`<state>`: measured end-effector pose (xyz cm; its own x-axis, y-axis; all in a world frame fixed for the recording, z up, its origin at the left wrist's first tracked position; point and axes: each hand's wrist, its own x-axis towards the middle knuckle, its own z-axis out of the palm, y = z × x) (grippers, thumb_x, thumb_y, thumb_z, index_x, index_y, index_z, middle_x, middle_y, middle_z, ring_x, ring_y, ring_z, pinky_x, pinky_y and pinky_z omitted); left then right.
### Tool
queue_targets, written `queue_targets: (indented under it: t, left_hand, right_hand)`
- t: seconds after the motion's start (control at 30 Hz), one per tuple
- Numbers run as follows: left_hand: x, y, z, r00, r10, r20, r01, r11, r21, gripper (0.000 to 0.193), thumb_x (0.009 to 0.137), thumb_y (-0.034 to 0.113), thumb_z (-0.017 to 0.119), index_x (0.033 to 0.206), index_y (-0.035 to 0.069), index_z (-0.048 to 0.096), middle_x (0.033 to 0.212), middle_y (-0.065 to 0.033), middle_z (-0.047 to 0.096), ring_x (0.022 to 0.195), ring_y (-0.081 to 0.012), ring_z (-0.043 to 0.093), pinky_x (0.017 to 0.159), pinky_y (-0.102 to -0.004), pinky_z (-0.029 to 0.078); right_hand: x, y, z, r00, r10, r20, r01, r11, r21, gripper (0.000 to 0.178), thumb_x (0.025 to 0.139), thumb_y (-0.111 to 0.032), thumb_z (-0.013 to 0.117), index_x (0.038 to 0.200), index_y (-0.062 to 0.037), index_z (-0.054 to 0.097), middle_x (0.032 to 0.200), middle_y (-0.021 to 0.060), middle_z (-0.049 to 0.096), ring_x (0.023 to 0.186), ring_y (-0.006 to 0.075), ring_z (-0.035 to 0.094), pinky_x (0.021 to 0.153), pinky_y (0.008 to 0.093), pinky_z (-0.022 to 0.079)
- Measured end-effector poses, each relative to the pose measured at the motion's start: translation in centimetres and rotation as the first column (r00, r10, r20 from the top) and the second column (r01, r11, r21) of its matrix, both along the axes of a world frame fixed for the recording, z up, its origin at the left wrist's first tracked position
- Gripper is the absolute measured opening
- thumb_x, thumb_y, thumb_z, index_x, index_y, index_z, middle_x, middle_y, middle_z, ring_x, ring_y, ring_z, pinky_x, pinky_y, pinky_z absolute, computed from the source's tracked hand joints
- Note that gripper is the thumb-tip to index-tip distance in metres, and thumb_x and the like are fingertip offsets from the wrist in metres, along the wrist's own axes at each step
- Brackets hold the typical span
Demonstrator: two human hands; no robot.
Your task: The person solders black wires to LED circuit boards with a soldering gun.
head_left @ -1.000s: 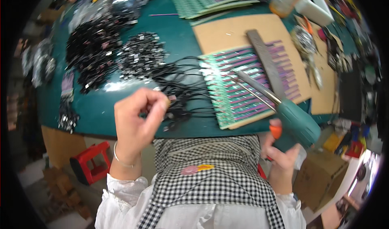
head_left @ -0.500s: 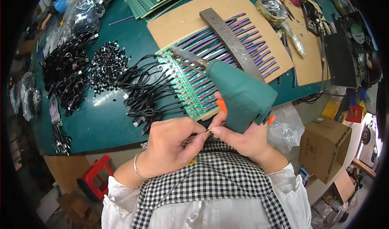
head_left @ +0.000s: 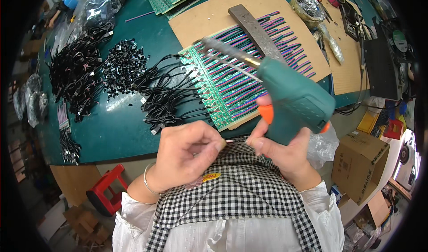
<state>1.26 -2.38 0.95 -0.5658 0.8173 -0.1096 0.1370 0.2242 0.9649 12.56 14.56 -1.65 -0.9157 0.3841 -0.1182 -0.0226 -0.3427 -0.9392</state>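
In front of my apron, my left hand (head_left: 185, 149) is closed in a pinch. A short, thin wire-like end (head_left: 229, 141) pokes out between its thumb and forefinger; its kind is too small to tell. My right hand (head_left: 283, 151) grips a green soldering gun (head_left: 296, 98) with an orange trigger, its tip pointing up and left over the circuit boards. Its thumb and forefinger are pressed close together beside the handle. Under the gun lies a panel of green circuit boards (head_left: 209, 91), with striped wires (head_left: 296, 58) on the right and black cables (head_left: 167, 105) on the left.
A metal bar (head_left: 256, 31) weighs down the wires on a cardboard sheet (head_left: 196, 22). Left on the green table (head_left: 116, 138) lie heaps of black cables (head_left: 73, 80) and small connectors (head_left: 125, 67). A red stool (head_left: 104, 192) and a cardboard box (head_left: 359, 165) stand below.
My hands have moved apart. The soldering gun has shifted right with my right hand, and its tip has moved right across the boards. The thin end stays in my left fingers.
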Motion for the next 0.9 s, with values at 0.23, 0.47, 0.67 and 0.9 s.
queue_targets:
  t: [0.23,0.47,0.67,0.9]
  left_hand:
    - [0.5,0.4,-0.4,0.99,0.081,0.118,-0.084,0.996,0.02,0.004,0.08,-0.003,0.061,0.077,-0.004,0.058,0.068,-0.0038,0.061,0.059,-0.0032,0.056,0.052,-0.0186,0.049]
    - [1.1,0.7,-1.1,0.992,0.106,0.064,-0.11,0.992,0.055,0.005,0.078,-0.005,0.059,0.075,-0.002,0.057,0.066,-0.0013,0.058,0.056,-0.0017,0.05,0.048,-0.017,0.041]
    - [1.9,1.0,-1.8,0.985,0.167,0.035,-0.169,0.982,0.079,0.005,0.079,-0.004,0.06,0.076,-0.002,0.057,0.067,-0.0034,0.059,0.057,-0.0043,0.056,0.05,-0.0188,0.05]
    - [1.2,1.1,-3.2,0.922,0.293,-0.252,-0.302,0.953,0.003,0.011,0.078,-0.005,0.06,0.071,-0.001,0.054,0.059,0.0018,0.051,0.05,0.0011,0.039,0.043,-0.0154,0.032]
  right_hand:
    - [0.3,0.0,-0.3,0.999,0.052,0.01,-0.053,0.985,0.163,0.062,0.07,0.008,0.069,0.124,0.0058,0.04,0.09,0.0128,0.06,0.069,0.0149,0.061,0.059,0.0245,0.05]
    - [-0.2,-0.8,-0.4,0.999,0.021,0.047,-0.025,0.997,0.07,0.01,0.074,0.005,0.068,0.081,0.0002,0.063,0.078,0.0034,0.064,0.068,0.0084,0.06,0.063,0.0224,0.05]
    - [-0.2,-1.2,-0.8,0.997,-0.002,0.077,-0.006,0.994,0.106,0.008,0.074,0.003,0.068,0.079,-0.0007,0.063,0.074,0.0021,0.064,0.066,0.0078,0.059,0.06,0.0221,0.049]
    - [1.9,0.8,-1.6,0.987,0.159,0.014,-0.153,0.925,0.346,0.063,0.067,0.009,0.069,0.123,0.0075,0.04,0.101,0.0137,0.058,0.064,0.0148,0.059,0.056,0.0238,0.049]
